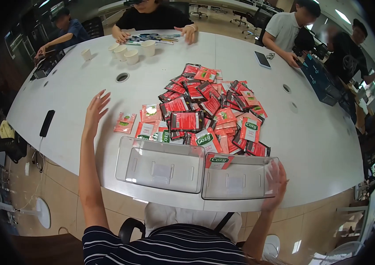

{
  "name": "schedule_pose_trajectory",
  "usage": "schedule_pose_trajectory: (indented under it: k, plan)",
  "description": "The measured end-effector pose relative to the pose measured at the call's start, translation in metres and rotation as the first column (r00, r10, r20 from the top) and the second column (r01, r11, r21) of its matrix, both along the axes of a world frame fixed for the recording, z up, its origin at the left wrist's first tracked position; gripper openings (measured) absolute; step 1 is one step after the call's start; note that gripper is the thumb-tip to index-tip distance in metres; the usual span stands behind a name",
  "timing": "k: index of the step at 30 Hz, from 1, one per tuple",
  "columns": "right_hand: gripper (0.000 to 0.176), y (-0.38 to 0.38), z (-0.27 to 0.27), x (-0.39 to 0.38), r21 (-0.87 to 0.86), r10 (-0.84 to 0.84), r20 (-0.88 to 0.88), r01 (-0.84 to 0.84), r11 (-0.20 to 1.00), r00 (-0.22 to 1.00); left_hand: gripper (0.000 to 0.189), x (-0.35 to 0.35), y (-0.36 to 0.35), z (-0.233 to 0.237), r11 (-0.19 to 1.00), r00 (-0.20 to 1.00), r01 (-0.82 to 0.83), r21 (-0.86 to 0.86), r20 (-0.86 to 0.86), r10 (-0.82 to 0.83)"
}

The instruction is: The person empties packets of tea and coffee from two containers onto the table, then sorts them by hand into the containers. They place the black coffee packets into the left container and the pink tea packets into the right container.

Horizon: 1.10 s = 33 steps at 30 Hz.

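Pile of red and pink sachets point(209, 104), centre of frame, on the white worktop point(320, 145). Two clear trays, side by side, lower centre: left tray point(158, 165); right tray point(242, 179), one Cozy sachet point(219, 161) at its upper left corner. Left hand point(97, 106), left of the pile, raised, fingers apart, holding nothing. Right hand point(278, 179), at the right tray's right end; whether its fingers grip cannot be told.

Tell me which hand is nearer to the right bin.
Right. The right hand is at the right end of the right bin; the left hand is farther off, beyond the left bin and to its left.
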State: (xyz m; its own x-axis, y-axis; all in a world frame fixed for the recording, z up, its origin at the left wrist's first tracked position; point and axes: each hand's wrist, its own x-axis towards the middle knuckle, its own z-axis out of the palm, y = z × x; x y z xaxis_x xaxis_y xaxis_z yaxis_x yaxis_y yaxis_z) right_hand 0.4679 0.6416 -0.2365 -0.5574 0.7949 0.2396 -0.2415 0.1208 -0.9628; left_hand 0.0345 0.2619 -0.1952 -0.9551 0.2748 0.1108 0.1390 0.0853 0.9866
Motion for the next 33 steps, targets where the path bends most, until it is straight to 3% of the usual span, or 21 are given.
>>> schedule_pose_trajectory:
  k: [3, 4, 7, 11, 14, 17, 20, 26, 29, 33]
  plan:
    - [0.077, -0.006, 0.004, -0.007, -0.016, 0.023, -0.012, -0.023, 1.000, 1.000, 0.055, -0.019, 0.005, -0.038, 0.925, 0.926, -0.060, -0.376, -0.366, -0.089]
    - [0.084, -0.003, 0.000, -0.005, 0.026, 0.052, 0.021, -0.052, 0.998, 0.998, 0.052, -0.017, 0.007, -0.045, 0.902, 0.896, -0.084, -0.423, -0.427, -0.117]
    - [0.088, -0.007, 0.004, -0.006, 0.127, 0.077, 0.134, -0.094, 0.987, 0.988, 0.050, -0.015, 0.011, -0.055, 0.654, 0.868, -0.174, -0.736, -0.429, -0.252]
    - [0.091, -0.008, 0.006, -0.007, 0.078, 0.101, 0.085, -0.107, 0.991, 0.991, 0.050, -0.018, 0.012, -0.050, 0.624, 0.886, -0.112, -0.773, -0.363, -0.289]
    - [0.087, -0.002, 0.002, -0.003, -0.130, 0.109, -0.069, -0.117, 0.985, 0.992, 0.046, -0.017, 0.009, -0.054, 0.637, 0.879, -0.127, -0.760, -0.384, -0.282]
    - [0.079, 0.002, 0.002, -0.002, -0.339, -0.093, -0.235, 0.008, 0.941, 0.967, 0.044, -0.019, 0.007, -0.055, 0.634, 0.876, -0.123, -0.763, -0.383, -0.291]
    - [0.069, 0.013, -0.005, 0.011, -0.383, -0.161, -0.386, 0.001, 0.924, 0.908, 0.043, -0.021, 0.007, -0.056, 0.632, 0.880, -0.118, -0.766, -0.376, -0.291]
    - [0.065, 0.005, 0.003, 0.007, -0.345, -0.286, -0.218, 0.200, 0.917, 0.933, 0.044, -0.022, 0.006, -0.058, 0.620, 0.887, -0.112, -0.776, -0.360, -0.290]
    - [0.061, 0.000, 0.007, 0.004, -0.414, -0.366, -0.221, 0.252, 0.874, 0.904, 0.039, -0.017, 0.008, -0.056, 0.650, 0.863, -0.158, -0.743, -0.424, -0.274]
    - [0.060, -0.003, 0.011, 0.003, -0.393, -0.379, -0.194, 0.282, 0.875, 0.905, 0.019, -0.020, 0.012, -0.049, 0.859, 0.867, -0.143, -0.492, -0.481, -0.131]
